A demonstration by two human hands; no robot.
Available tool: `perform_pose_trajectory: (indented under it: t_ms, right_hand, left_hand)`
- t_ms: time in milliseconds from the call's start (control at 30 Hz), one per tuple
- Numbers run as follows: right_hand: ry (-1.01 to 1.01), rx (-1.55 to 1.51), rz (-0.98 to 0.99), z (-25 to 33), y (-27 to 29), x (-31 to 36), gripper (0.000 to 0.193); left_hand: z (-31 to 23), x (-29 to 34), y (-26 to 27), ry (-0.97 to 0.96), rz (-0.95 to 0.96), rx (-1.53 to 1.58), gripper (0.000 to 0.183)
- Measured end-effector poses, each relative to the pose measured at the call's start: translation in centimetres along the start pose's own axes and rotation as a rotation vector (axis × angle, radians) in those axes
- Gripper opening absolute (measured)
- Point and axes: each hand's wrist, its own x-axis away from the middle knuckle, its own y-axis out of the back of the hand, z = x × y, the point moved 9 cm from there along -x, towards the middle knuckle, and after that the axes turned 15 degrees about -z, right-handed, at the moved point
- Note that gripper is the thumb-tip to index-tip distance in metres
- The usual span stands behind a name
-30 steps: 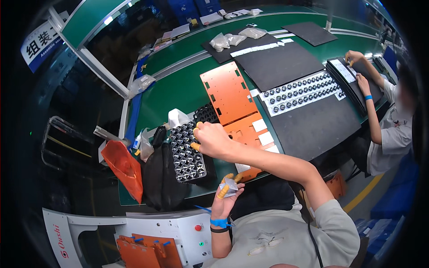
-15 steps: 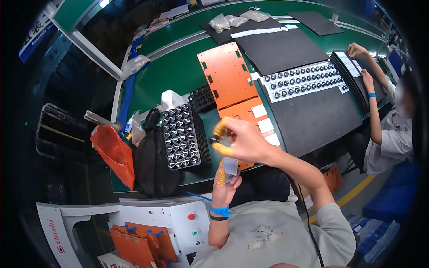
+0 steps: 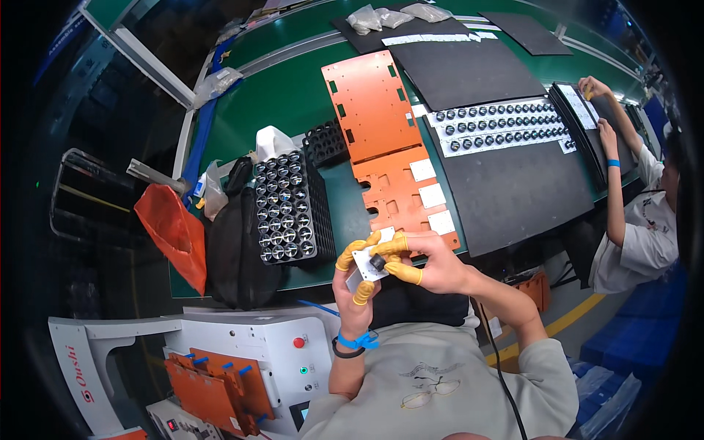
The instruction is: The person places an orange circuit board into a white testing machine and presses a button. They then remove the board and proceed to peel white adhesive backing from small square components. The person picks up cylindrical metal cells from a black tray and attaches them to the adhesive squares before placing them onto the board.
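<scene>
Yellow finger cots cover several fingertips of both hands. My left hand (image 3: 353, 297) is closed on a small square white plate (image 3: 363, 267), gripping it by its edges above the table's near edge. Thumb and fingers of my right hand (image 3: 434, 265) pinch a small round black knob-like part (image 3: 378, 262), which sits against the plate's face. Just beyond my hands lies an orange board (image 3: 400, 194) with cut-outs, several white square plates (image 3: 432, 195) resting along its right side. Left of it stands a black tray (image 3: 321, 220) filled with rows of round, shiny black parts (image 3: 282, 213).
Black mats (image 3: 513, 209) lie to the right, with rows of knobbed white plates (image 3: 506, 126). A co-worker's hands (image 3: 598, 88) handle a white strip there. An orange panel (image 3: 370, 110) extends behind. An orange bag (image 3: 172, 235) and white machine (image 3: 271, 345) are at left.
My right hand has come down to my left hand and brought the black part against the plate. The plate now faces up more. The view has shifted slightly.
</scene>
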Motion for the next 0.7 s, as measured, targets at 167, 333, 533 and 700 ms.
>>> perform_pose_trajectory:
  t_ms: [167,333,533,700]
  right_hand:
    - [0.179,0.106,0.023,1.2,-0.1,-0.2,0.033]
    - [0.289,0.315,0.086,2.4,0.2,-0.1,0.031]
    - [0.305,0.403,0.066,2.9,0.6,0.1,0.03]
    - [0.228,0.414,0.125,1.8,1.2,0.2,0.03]
  left_hand:
    - [-0.4,0.3,0.7,-0.059,-0.05,-0.181,0.075]
    - [-2.1,0.4,-0.6,-0.223,0.009,-0.209,0.069]
    - [-1.9,1.0,-1.0,-0.321,0.094,-0.247,0.068]
    - [-1.6,1.2,-1.4,-0.349,0.127,-0.289,0.065]
